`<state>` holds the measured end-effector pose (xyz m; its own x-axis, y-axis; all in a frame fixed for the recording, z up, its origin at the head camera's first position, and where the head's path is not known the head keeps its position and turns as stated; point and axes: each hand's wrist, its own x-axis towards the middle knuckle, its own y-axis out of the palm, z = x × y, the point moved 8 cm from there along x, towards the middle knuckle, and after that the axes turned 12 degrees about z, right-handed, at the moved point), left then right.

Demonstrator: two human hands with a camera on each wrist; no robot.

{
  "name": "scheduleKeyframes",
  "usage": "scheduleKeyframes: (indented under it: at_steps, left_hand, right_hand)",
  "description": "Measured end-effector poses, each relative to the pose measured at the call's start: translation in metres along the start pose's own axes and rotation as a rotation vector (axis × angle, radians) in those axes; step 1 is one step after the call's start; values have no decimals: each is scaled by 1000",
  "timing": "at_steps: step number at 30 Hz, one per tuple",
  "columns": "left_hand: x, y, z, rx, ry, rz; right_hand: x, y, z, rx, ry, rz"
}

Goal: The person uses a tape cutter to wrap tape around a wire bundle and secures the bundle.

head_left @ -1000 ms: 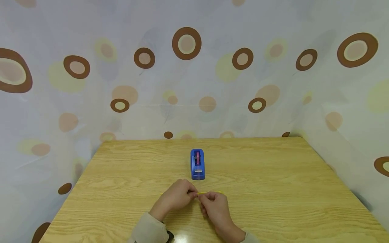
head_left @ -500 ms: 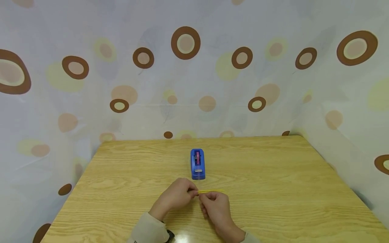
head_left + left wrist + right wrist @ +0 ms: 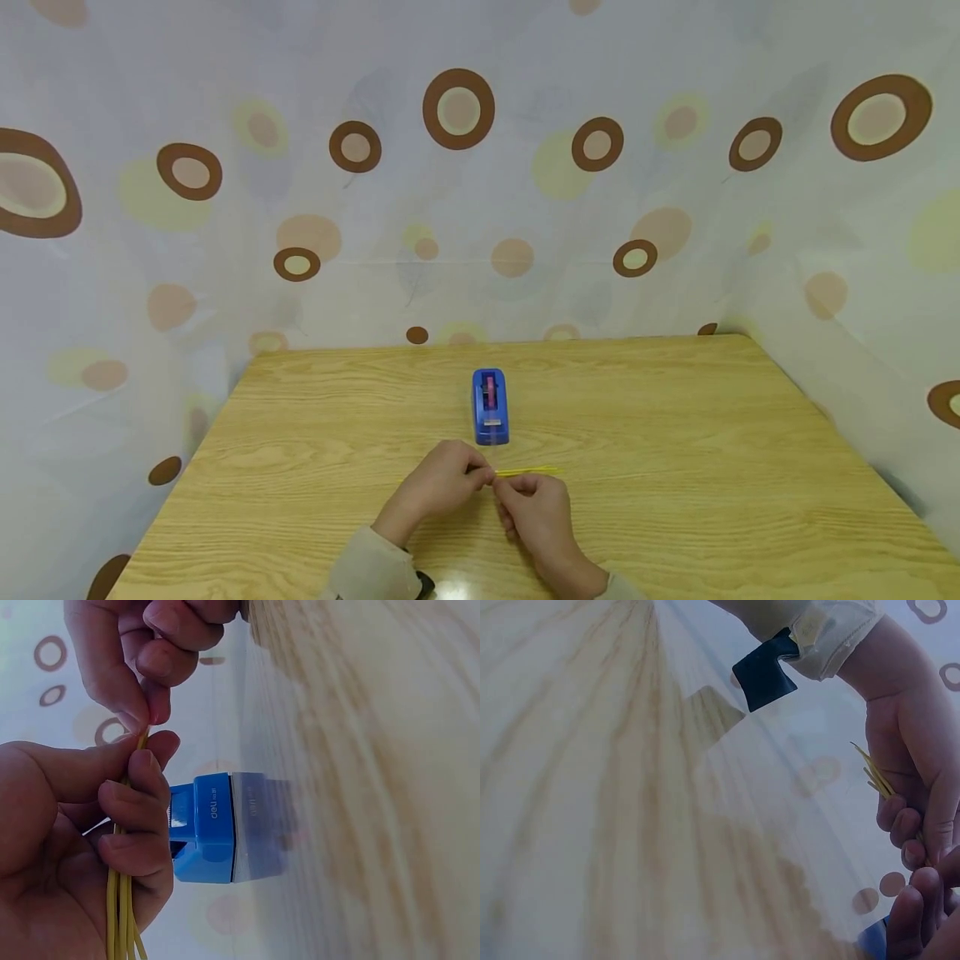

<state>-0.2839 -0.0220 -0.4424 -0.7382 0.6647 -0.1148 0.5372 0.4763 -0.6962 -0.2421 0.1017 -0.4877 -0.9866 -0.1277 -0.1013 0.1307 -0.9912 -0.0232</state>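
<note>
Both hands meet just in front of a blue tape dispenser [image 3: 491, 407]. In the left wrist view, my left hand [image 3: 90, 817] has its fingers curled round a bundle of thin yellow strands [image 3: 123, 900], whose loose ends trail past the palm. Thumb and forefinger of my right hand [image 3: 540, 512] pinch close beside the left fingertips, where the bundle emerges. The strands [image 3: 532, 471] run on to the right over the right fingers in the head view. A clear tape strip [image 3: 493, 455] stretches from the dispenser's front toward the fingertips. Its end is hidden by the fingers.
A wood-grain table [image 3: 675, 467] lies under the hands. Behind and beside it hangs a pale sheet [image 3: 510, 183] printed with circles. The left sleeve [image 3: 371, 567] has a black band [image 3: 425, 585] at the wrist, low over the table.
The yellow strands right of the fingers show more plainly and reach slightly farther right. Both hands keep nearly the same place and pinch, and the dispenser stays put.
</note>
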Motion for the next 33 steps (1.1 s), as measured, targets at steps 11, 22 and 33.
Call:
scheduleKeyframes:
  at_steps: [11,22,33]
  left_hand:
    - [1,-3,-1,-38,-17,-20]
    - [0,-1,2,-54,-32,10]
    - [-1,-1,2,-100,-37,20]
  right_hand:
    - [0,-5,0,-41,-13,-73]
    - [0,-1,3,-51,1,-17]
    - [2,-1,-1,-31,2,11]
